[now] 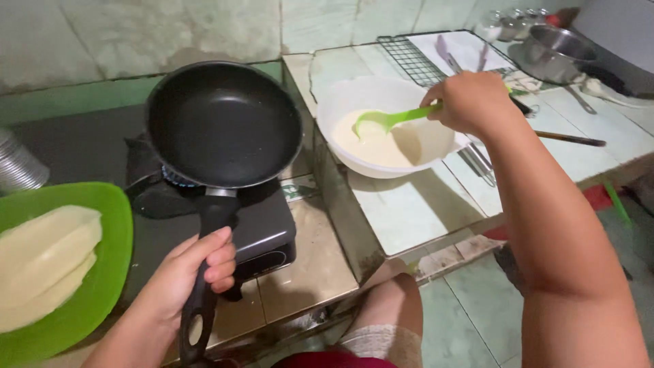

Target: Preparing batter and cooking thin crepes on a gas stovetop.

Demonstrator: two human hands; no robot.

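Note:
My left hand [193, 270] grips the black handle of an empty black frying pan [223, 123] that sits on a small black gas stove [266, 228]. My right hand [470, 101] holds a green ladle [388, 119] by its handle. The ladle's bowl hangs just above pale batter inside a white mixing bowl [340, 109] on the tiled counter to the right of the stove.
A green plate [102, 279] with folded pale crepes lies at the lower left. A wire rack [409, 58], utensils, a steel pot [555, 48] and small jars stand behind the bowl. A metal can [19, 163] is at the left edge. My knee [392, 313] is below the counter.

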